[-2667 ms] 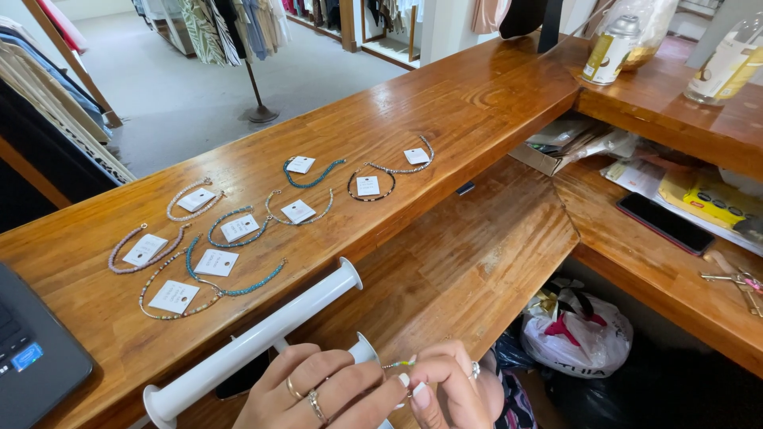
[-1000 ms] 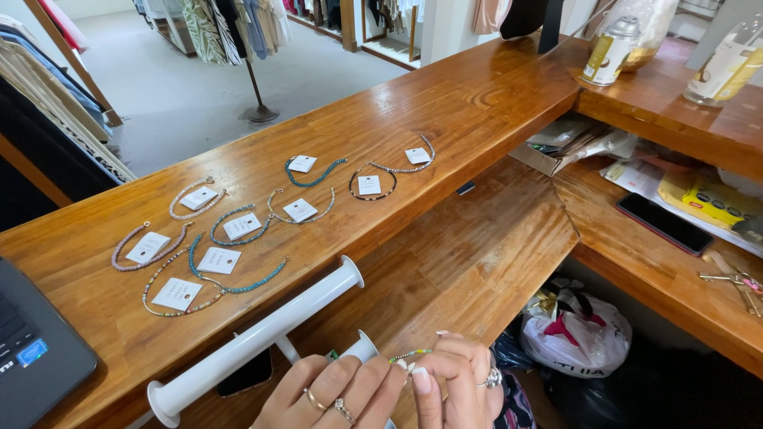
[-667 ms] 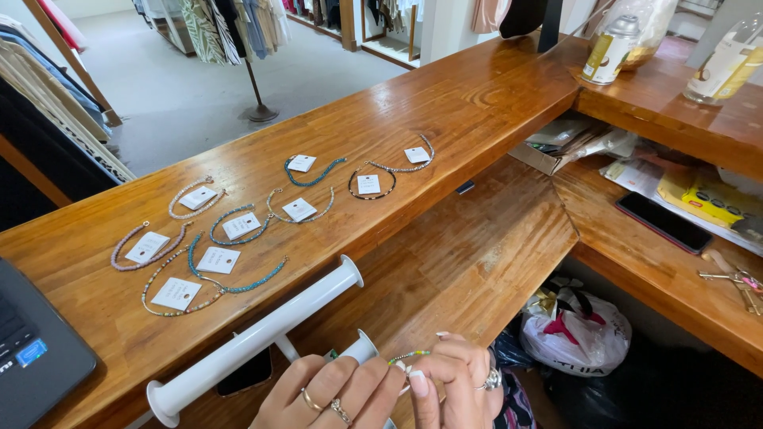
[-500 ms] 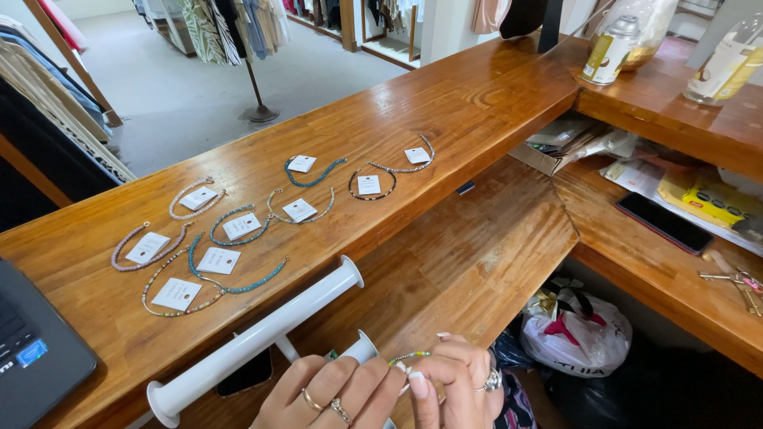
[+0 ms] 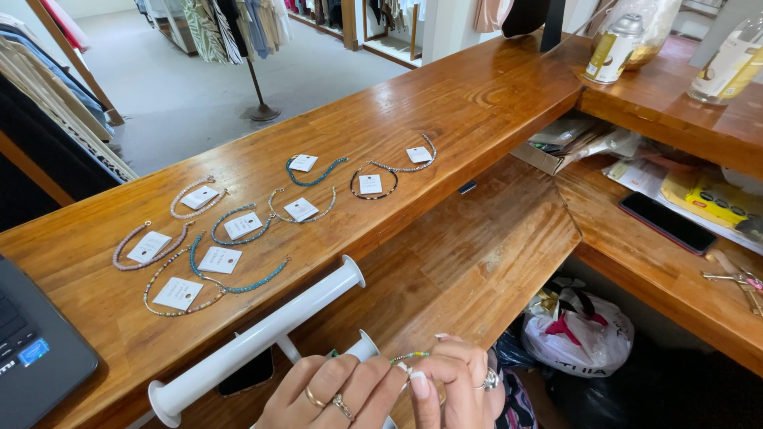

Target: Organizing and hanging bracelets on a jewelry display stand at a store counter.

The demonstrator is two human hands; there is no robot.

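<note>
Beaded bracelet (image 5: 409, 357), at the bottom edge of the view, pinched between the fingertips of the left hand (image 5: 338, 396) and right hand (image 5: 457, 385); both hands are closed on it, though its clasp end is too small to make out. At ten o'clock from the hands, a white bracelet stand (image 5: 258, 338) lies on its side. Beyond it, at eleven to twelve o'clock, tagged bracelets (image 5: 230, 238) lie spread on the wooden worktop (image 5: 445, 103). At nine o'clock, a laptop (image 5: 32, 353); at three o'clock, a plastic bag (image 5: 576, 334).
</note>
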